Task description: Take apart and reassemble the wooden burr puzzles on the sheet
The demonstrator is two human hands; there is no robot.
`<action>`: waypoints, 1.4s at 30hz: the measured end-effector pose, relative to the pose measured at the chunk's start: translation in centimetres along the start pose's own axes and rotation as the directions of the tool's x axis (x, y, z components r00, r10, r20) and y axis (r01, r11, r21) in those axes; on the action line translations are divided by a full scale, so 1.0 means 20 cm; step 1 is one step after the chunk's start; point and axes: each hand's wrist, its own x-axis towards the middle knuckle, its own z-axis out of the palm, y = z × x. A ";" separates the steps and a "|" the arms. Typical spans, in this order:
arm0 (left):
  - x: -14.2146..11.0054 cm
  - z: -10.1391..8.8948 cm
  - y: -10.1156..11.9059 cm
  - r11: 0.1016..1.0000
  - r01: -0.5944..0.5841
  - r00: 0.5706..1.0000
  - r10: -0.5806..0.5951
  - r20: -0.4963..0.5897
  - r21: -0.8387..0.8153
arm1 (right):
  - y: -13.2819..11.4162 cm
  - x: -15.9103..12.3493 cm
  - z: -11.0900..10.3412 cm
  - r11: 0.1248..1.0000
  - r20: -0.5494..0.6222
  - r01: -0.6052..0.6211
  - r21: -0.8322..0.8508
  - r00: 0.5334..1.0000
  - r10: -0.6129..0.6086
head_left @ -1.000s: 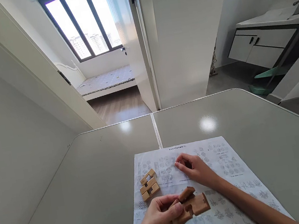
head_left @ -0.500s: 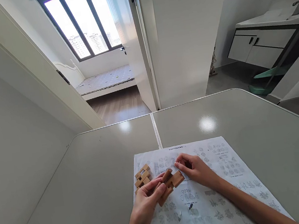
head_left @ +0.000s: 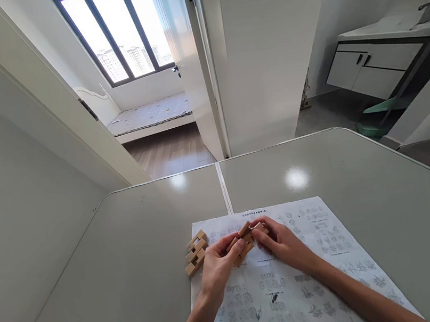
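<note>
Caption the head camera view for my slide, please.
Left hand and right hand hold wooden pieces over a printed sheet on a table.

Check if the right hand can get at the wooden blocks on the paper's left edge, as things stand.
Probably not directly: the right hand is on the held wood pieces, and those and the left hand lie between it and the wooden blocks. Going around the far side looks possible, though.

Sheet [head_left: 289, 279] on table [head_left: 147, 246], lower centre of frame. Loose blocks [head_left: 196, 249] at the sheet's upper-left edge, left of left hand [head_left: 216, 268]. Held blocks [head_left: 245, 251] between left and right hand [head_left: 281, 243]. Bed [head_left: 154, 111] beyond table, upper left; cabinet [head_left: 378, 65], upper right.
</note>
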 end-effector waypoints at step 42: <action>0.07 0.04 -0.10 0.946 -0.232 0.973 0.228 0.048 0.224 | 0.00 0.04 -0.06 0.851 -0.290 -0.110 0.513 0.911 0.292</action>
